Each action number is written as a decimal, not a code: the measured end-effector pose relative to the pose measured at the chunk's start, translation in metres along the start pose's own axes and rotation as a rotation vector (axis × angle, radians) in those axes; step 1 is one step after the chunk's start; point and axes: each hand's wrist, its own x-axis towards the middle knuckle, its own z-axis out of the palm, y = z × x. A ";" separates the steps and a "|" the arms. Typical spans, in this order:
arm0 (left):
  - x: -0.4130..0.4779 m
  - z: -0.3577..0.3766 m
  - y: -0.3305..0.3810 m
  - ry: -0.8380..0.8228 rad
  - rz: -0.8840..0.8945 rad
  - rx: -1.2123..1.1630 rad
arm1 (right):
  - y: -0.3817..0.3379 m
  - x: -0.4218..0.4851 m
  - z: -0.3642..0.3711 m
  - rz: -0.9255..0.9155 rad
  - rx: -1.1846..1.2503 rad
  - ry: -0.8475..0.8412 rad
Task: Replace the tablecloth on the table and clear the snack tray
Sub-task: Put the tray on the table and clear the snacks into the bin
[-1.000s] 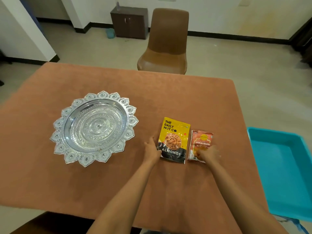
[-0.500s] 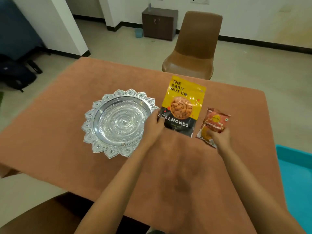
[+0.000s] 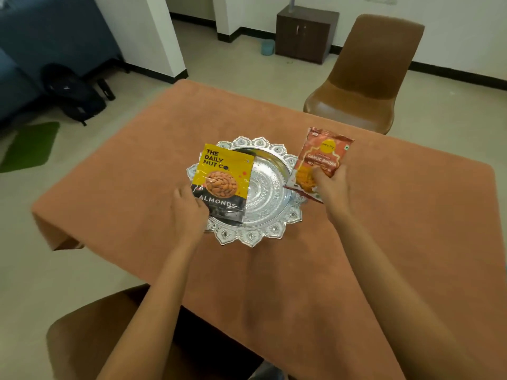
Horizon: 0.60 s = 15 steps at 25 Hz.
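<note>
From my remote seat I see the desk (image 3: 384, 242) covered by a rust-orange tablecloth (image 3: 153, 165) that hangs over its left edge. Near the middle of it stands the silver snack tray (image 3: 267, 204), round, embossed, with a scalloped petal rim. My left grip (image 3: 189, 212) is closed on the lower left corner of the almond packet (image 3: 223, 182), a yellow and black pouch marked THE DAILY NUT CO and ALMONDS; its thumb lies across the black band at the bottom. The pouch is held tilted over the left half of the tray, covering that part of the bowl; I cannot tell whether its bottom edge touches the metal. My right grip (image 3: 333, 187) is closed on the smaller orange-red snack packet (image 3: 323, 157), pinching it low down with the thumb pressed on the printed face. That packet sits above the tray's right rim, leaning outward to the right, with its lower corner over the petals; whether it touches them I cannot tell. Both forearms reach in from the bottom of the view. Beyond the far edge of the desk stands a brown chair (image 3: 367, 75), and behind it a small dark cabinet (image 3: 306, 34) against the wall. A green mat (image 3: 30, 145) and a black bag (image 3: 74, 94) lie on the floor at left.
</note>
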 end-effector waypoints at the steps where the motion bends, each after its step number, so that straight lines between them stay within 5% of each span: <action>1: 0.000 0.003 -0.001 0.042 0.047 0.091 | -0.005 -0.003 0.012 0.002 -0.015 -0.050; 4: 0.005 0.011 0.003 0.050 0.273 0.108 | -0.014 -0.010 0.048 0.029 -0.085 -0.210; 10: 0.023 0.032 0.005 -0.328 0.424 0.503 | -0.005 -0.026 0.090 0.045 -0.449 -0.380; 15: 0.026 0.039 0.002 -0.313 0.428 0.504 | 0.009 -0.028 0.096 -0.499 -0.953 -0.271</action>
